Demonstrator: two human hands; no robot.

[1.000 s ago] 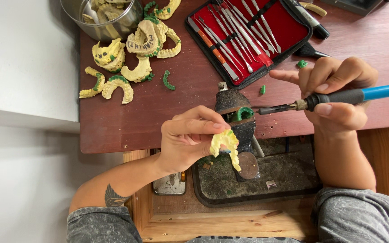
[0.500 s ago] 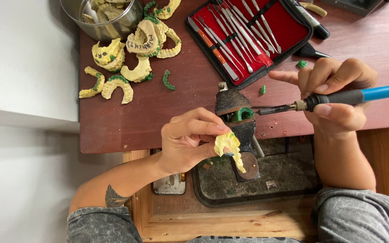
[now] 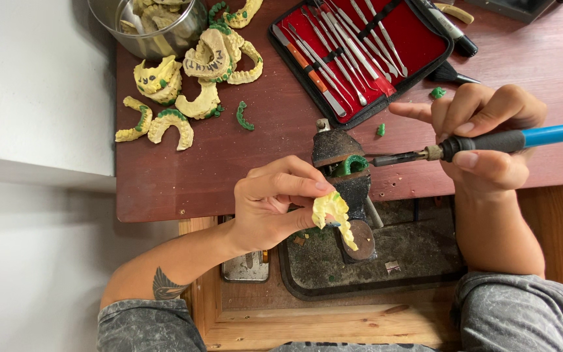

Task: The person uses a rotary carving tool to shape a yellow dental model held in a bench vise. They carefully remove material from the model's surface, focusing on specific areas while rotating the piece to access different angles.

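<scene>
My left hand (image 3: 275, 208) pinches a yellow dental cast (image 3: 333, 212) just below the table's front edge, beside a small dark bench vise (image 3: 340, 163). A green wax strip (image 3: 352, 164) sits in the vise's top. My right hand (image 3: 490, 140) grips a blue-handled heated tool (image 3: 490, 140) like a pen; its dark metal tip (image 3: 386, 158) points left and touches or nearly touches the green wax.
A red-lined case of metal instruments (image 3: 360, 49) lies open at the back. Several yellow dental casts (image 3: 190, 85) with green wax lie at the back left by a metal bowl (image 3: 154, 26). Green wax bits (image 3: 245, 116) dot the red-brown table (image 3: 229, 169). A dirty tray (image 3: 392, 261) sits below.
My left hand has turned the yellow cast slightly in its fingers. The right hand and tool have stayed in place at the vise.
</scene>
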